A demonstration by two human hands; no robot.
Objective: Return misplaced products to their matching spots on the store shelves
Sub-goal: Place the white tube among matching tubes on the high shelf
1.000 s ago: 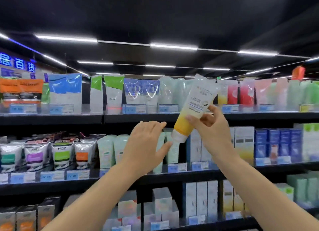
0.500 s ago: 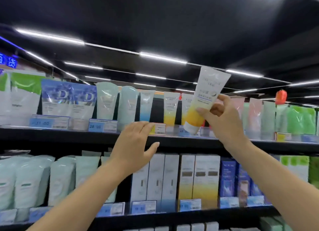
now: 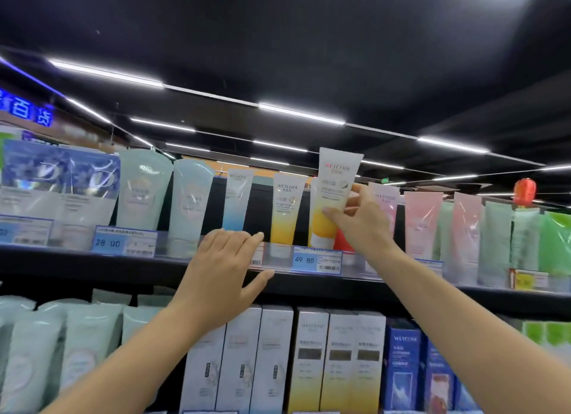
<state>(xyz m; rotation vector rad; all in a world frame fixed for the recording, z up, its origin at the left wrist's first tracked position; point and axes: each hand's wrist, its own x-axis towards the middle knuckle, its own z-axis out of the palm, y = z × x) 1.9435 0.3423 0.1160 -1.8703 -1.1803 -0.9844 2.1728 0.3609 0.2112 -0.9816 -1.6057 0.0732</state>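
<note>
Right hand (image 3: 360, 225) pinches the yellow tube (image 3: 333, 194) over the top shelf (image 3: 92, 263), beside its matching tube (image 3: 284, 209). Left hand (image 3: 222, 268) flat on the shelf edge, fingers relaxed. Lower it cap-down behind the 49.80 tag (image 3: 316, 260), upright.

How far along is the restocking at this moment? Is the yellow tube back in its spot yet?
Not quite. Done: the right hand has brought the yellow-and-white tube up to the top shelf, beside a matching yellow tube. In hand: it grips the tube upright at the shelf front. The left hand is open by the shelf edge. Left: set it down and let go.
</note>
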